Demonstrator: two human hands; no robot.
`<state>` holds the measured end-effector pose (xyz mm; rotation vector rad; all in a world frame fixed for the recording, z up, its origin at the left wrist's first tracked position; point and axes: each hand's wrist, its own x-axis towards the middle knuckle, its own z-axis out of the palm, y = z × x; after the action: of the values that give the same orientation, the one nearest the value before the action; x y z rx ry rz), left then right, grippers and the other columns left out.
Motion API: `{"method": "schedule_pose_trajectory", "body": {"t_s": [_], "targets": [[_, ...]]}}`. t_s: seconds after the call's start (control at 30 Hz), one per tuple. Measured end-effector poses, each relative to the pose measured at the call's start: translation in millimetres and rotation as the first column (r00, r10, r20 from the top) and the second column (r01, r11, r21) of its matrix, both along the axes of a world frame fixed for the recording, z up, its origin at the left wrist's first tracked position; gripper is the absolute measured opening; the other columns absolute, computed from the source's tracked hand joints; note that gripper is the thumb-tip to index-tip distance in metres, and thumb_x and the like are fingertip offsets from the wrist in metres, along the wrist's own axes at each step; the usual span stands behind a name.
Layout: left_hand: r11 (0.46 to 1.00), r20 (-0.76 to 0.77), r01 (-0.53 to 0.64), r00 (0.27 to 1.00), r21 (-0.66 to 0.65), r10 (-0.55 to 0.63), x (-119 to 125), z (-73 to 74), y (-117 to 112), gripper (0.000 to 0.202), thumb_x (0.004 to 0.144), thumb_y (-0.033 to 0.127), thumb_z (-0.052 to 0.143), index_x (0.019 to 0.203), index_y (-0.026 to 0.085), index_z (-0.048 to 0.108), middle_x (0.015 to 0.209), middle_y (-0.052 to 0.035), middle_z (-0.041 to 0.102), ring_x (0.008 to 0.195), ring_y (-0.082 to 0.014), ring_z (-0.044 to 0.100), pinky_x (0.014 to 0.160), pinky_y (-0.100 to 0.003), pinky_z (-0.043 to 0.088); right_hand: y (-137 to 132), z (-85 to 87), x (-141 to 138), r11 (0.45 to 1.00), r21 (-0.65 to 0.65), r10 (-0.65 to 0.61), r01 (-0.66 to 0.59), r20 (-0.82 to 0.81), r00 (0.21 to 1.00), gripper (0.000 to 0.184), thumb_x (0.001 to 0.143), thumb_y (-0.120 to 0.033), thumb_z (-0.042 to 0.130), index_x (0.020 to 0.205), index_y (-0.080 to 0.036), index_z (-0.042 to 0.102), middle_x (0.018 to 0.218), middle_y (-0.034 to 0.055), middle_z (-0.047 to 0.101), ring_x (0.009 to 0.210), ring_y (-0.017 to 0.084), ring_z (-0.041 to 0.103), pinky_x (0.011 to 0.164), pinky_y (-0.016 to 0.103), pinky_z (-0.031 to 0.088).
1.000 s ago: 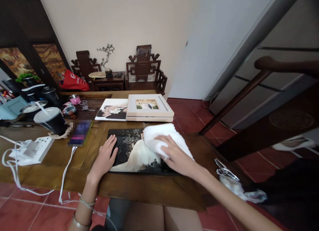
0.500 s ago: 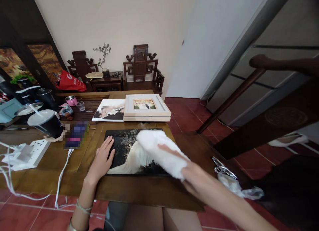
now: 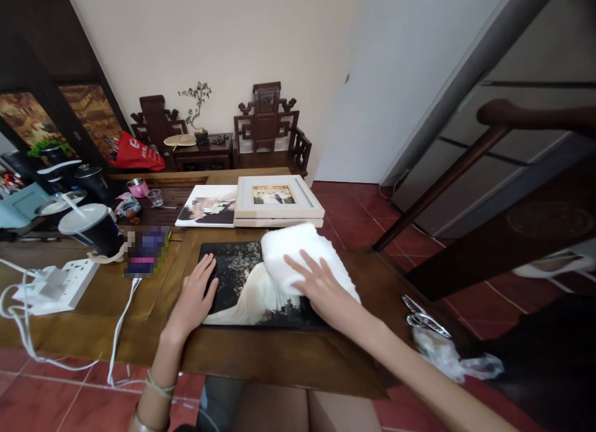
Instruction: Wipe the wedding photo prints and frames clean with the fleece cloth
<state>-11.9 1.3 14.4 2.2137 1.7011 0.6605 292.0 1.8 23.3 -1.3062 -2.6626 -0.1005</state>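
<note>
The person's right hand [image 3: 323, 289] lies spread, fingers unclosed, over a fluffy white cloth [image 3: 293, 246] on the right part of a dark rectangular photo panel [image 3: 228, 264] printed with a pale gown [image 3: 254, 292]; the left hand [image 3: 193, 298], open and gripping nothing, rests on the panel's left edge. Judgement: wiping wants light, even pressure, cloth flat under the palm. Panel lies print-up near the front right corner of the brown wooden table [image 3: 242, 357], long axis left-right along its front edge, gown trailing toward the panel's front left corner.
</note>
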Motion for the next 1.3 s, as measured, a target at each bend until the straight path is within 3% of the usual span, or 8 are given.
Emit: {"method": "schedule_pose_trajectory", "body": {"t_s": [0.17, 0.27, 0.43, 0.63, 0.8, 1.03, 1.17, 1.3], "targets": [[1.0, 0.002, -0.004, 1.0, -0.006, 0.004, 0.6, -1.2, 0.9, 0.046, 0.097, 0.032, 0.032, 0.142, 0.023, 0.036, 0.152, -0.0115, 0.033, 0.143, -0.0209, 0.023, 0.111, -0.05, 0.025, -68.3, -6.6, 5.1, 0.994, -0.055, 0.091, -0.096, -0.077, 0.993, 0.038, 0.07, 0.006, 0.051, 0.084, -0.024, 0.072, 0.15, 0.0055, 0.035, 0.135, 0.044, 0.027, 0.097, 0.072, 0.034], [1.0, 0.002, 0.003, 1.0, 0.001, -0.003, 0.6, -1.5, 1.2, 0.046, 0.097, 0.032, 0.033, 0.142, 0.024, 0.035, 0.152, -0.0111, 0.033, 0.143, -0.0209, 0.024, 0.111, -0.05, 0.026, -73.8, -5.8, 4.6, 0.987, -0.124, 0.093, -0.105, -0.097, 0.991, 0.042, 0.069, 0.006, 0.051, 0.086, -0.026, 0.072, 0.15, 0.0033, 0.034, 0.136, 0.043, 0.027, 0.097, 0.07, 0.035], [1.0, 0.006, -0.002, 1.0, -0.025, 0.003, -0.4, -0.2, 0.4, 0.046, 0.097, 0.033, 0.033, 0.141, 0.023, 0.036, 0.152, -0.0112, 0.033, 0.143, -0.0205, 0.023, 0.112, -0.051, 0.024, -5.1, 19.1, -8.5, 0.979, -0.206, -0.008, -0.001, -0.046, 0.999, 0.07, 0.06, 0.013, 0.039, 0.114, -0.023, 0.065, 0.149, 0.0099, 0.036, 0.137, 0.041, 0.025, 0.097, 0.068, 0.036], [1.0, 0.013, -0.006, 1.0, -0.027, 0.007, -1.4, 0.0, 0.1, 0.046, 0.097, 0.033, 0.033, 0.141, 0.022, 0.037, 0.152, -0.0106, 0.033, 0.143, -0.0193, 0.023, 0.113, -0.048, 0.023, 61.8, 42.5, -23.8, 0.967, -0.241, -0.076, 0.076, 0.008, 0.997, 0.062, 0.064, 0.013, 0.034, 0.11, -0.016, 0.063, 0.128, 0.0169, 0.057, 0.127, 0.039, 0.043, 0.089, 0.056, 0.047], [0.999, 0.022, -0.01, 1.0, -0.036, 0.011, -0.1, 0.9, 1.4, 0.045, 0.097, 0.033, 0.033, 0.14, 0.022, 0.038, 0.152, -0.0106, 0.033, 0.143, -0.0195, 0.023, 0.113, -0.048, 0.023, 1.8, 14.3, -10.3, 0.989, -0.148, -0.037, 0.031, -0.034, 0.999, 0.066, 0.059, 0.013, 0.037, 0.109, -0.018, 0.065, 0.147, 0.0131, 0.039, 0.136, 0.044, 0.026, 0.096, 0.069, 0.035], [1.0, 0.015, -0.006, 1.0, -0.027, 0.006, 0.0, -1.4, 1.0, 0.046, 0.097, 0.033, 0.032, 0.141, 0.021, 0.036, 0.152, -0.011, 0.032, 0.143, -0.0198, 0.022, 0.113, -0.048, 0.023, -99.2, -13.7, 11.9, 0.975, -0.146, 0.16, -0.168, -0.067, 0.985, 0.03, 0.078, -0.003, 0.049, 0.077, -0.025, 0.07, 0.15, 0.0024, 0.036, 0.135, 0.045, 0.028, 0.094, 0.071, 0.038], [0.999, 0.029, -0.002, 1.0, -0.038, 0.003, -0.4, -1.1, 0.4, 0.046, 0.097, 0.034, 0.033, 0.141, 0.02, 0.037, 0.153, -0.0106, 0.032, 0.143, -0.0201, 0.022, 0.113, -0.048, 0.023, -66.6, 11.6, -7.4, 0.956, -0.29, 0.048, -0.044, 0.005, 0.999, 0.053, 0.068, 0.006, 0.047, 0.105, -0.025, 0.069, 0.152, 0.0051, 0.032, 0.139, 0.042, 0.02, 0.101, 0.068, 0.031], [1.0, 0.155, -0.013, 0.988, -0.006, 0.014, 0.4, 0.5, 0.9, 0.047, 0.097, 0.036, 0.032, 0.141, 0.021, 0.039, 0.15, -0.0096, 0.036, 0.141, -0.02, 0.027, 0.114, -0.045, 0.023, -5.6, 36.2, -66.0, 0.946, -0.295, -0.111, 0.131, 0.086, 0.99, 0.065, 0.068, 0.007, 0.05, 0.127, -0.018, 0.057, 0.154, 0.0155, 0.023, 0.137, 0.05, 0.014, 0.099, 0.072, 0.026]]}}
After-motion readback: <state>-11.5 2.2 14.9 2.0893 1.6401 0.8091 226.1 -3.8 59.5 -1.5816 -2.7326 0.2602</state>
